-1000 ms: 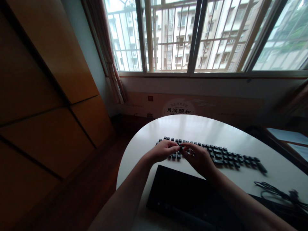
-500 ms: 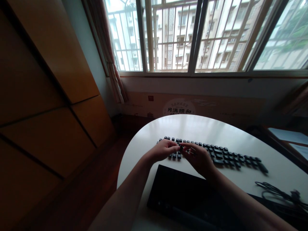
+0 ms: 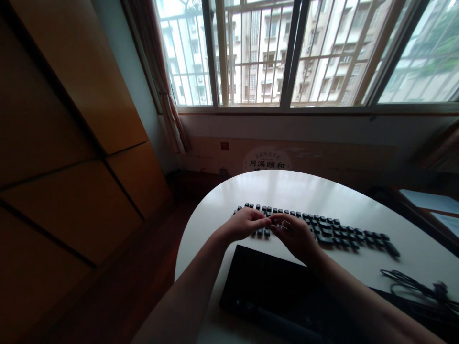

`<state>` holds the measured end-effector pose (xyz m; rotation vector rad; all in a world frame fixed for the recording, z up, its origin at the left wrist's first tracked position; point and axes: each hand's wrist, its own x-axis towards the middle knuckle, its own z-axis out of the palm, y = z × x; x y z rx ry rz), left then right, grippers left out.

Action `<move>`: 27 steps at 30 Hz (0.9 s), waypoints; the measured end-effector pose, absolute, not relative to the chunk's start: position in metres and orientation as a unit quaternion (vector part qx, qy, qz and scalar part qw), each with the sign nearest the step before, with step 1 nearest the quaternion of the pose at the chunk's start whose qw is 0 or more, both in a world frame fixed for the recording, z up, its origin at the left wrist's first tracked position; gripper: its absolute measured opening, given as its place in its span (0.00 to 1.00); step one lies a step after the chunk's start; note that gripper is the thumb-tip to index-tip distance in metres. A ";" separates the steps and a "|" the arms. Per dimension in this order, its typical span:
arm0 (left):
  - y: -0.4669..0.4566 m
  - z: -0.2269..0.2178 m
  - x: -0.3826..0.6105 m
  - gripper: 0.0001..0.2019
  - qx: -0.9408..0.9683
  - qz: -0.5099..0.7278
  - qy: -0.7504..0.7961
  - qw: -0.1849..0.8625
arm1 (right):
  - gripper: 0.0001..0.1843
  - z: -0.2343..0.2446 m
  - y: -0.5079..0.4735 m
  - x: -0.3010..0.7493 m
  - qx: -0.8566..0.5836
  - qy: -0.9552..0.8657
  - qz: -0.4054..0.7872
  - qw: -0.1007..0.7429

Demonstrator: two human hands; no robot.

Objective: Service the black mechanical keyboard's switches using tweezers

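Observation:
Over the rows of loose black keycaps (image 3: 325,232) on the white table, my two hands meet fingertip to fingertip. My left hand (image 3: 244,223) is closed in a pinch on a small black keycap (image 3: 272,221), mostly hidden by the fingers. From the other side my right hand (image 3: 294,236) pinches the same keycap. A thin shiny strip shows at the right hand's fingers; I cannot tell what it is. Nearer to me, under my right forearm, lies a flat black slab (image 3: 265,282) with a dark glossy top.
A coiled black cable (image 3: 412,284) lies at the table's right side. The white table (image 3: 201,229) has a rounded far edge. Wooden cabinets (image 3: 71,191) stand to the left, a barred window (image 3: 258,57) is ahead, and papers (image 3: 428,200) lie on another surface at far right.
My left fingertips have closed in over the keycap, which shows less now. Both arms and the laid-out keycaps are otherwise where they were.

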<state>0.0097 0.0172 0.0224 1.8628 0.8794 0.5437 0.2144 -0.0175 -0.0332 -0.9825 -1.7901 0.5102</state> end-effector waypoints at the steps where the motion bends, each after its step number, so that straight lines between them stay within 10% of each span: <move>1: 0.017 0.023 0.010 0.22 0.764 0.223 0.363 0.484 | 0.11 -0.033 -0.018 0.214 -0.407 -0.738 0.210 0.496; 14: 0.017 0.021 0.011 0.20 0.769 0.226 0.391 0.452 | 0.11 -0.023 -0.020 0.215 -0.416 -0.735 0.192 0.500; 27: 0.027 0.013 0.006 0.17 0.798 0.256 0.465 0.285 | 0.13 -0.022 -0.016 0.230 -0.500 -0.842 0.088 0.182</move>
